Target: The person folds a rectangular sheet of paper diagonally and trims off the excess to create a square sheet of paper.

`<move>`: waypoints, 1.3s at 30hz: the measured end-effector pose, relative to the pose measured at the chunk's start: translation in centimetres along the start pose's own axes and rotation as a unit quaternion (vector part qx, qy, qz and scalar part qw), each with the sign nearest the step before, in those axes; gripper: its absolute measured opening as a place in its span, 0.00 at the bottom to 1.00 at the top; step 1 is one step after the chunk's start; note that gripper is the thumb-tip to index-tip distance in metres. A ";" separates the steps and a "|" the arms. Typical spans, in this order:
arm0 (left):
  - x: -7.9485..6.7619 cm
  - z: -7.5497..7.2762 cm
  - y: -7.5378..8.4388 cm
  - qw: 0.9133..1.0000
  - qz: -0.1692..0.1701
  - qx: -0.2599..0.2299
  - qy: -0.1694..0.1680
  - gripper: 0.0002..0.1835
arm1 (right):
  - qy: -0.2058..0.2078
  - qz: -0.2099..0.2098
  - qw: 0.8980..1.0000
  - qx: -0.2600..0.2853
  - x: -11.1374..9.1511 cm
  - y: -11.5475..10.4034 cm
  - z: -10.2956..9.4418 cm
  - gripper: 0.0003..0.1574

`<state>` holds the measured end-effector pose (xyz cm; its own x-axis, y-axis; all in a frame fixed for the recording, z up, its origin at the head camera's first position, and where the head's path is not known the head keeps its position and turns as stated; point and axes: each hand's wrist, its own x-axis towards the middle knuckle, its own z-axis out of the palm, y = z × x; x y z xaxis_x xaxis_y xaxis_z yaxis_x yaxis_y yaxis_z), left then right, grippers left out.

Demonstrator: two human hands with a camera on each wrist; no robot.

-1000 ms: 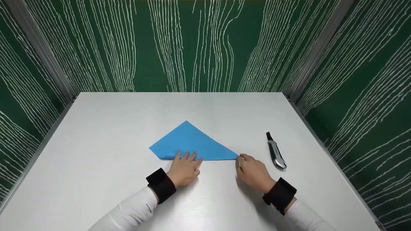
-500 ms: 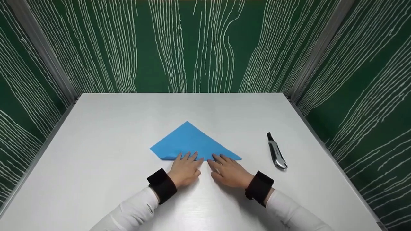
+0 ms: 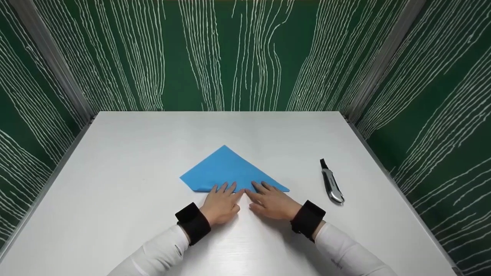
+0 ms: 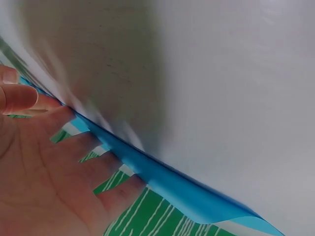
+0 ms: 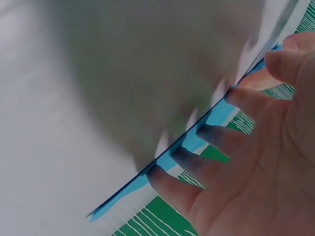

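A folded sheet of blue paper (image 3: 226, 168) lies on the white table, its peak pointing away from me and its folded edge nearest me. My left hand (image 3: 220, 207) rests on the near edge with fingers spread. Beside it my right hand (image 3: 274, 203) rests on the same edge, fingers extended, its index fingertip close to the left one. In the left wrist view the paper (image 4: 192, 194) bulges up a little at its left end. The right wrist view has the paper's edge (image 5: 123, 191) lying flatter under the fingertips, which look bluish.
A grey and black utility knife (image 3: 332, 184) lies on the table (image 3: 134, 153) to the right of the paper. Green panels (image 3: 245, 57) with white wavy lines stand behind and at both sides of the table.
My right hand has moved left from the paper's right corner, along the near edge, to beside my left hand, and its fingers have spread. The left hand has stayed in place.
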<state>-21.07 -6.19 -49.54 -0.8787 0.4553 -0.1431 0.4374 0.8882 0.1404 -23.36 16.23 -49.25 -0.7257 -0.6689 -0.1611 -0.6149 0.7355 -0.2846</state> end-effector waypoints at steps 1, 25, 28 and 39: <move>-0.1 0.1 -0.1 1.000 0.003 -0.003 0.000 0.30 | -0.001 -0.001 1.000 -0.001 0.0 0.0 0.0 0.37; -2.2 -0.3 -1.6 0.998 0.030 -0.057 -0.027 0.33 | 0.012 -0.002 1.000 -0.027 0.0 -0.2 -0.2 0.39; -2.8 -0.4 -2.1 0.997 0.027 -0.062 -0.024 0.33 | 0.014 -0.005 0.999 -0.031 0.0 -0.2 -0.2 0.39; -4.9 -0.3 -4.2 0.997 0.020 -0.080 0.003 0.32 | 0.005 0.006 1.000 -0.009 0.0 -0.4 -0.2 0.39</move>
<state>-18.64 -12.13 -49.17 -0.8625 0.4894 -0.1287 0.4365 0.8481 0.3002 -23.21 15.96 -48.93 -0.7356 -0.6595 -0.1548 -0.6117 0.7449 -0.2665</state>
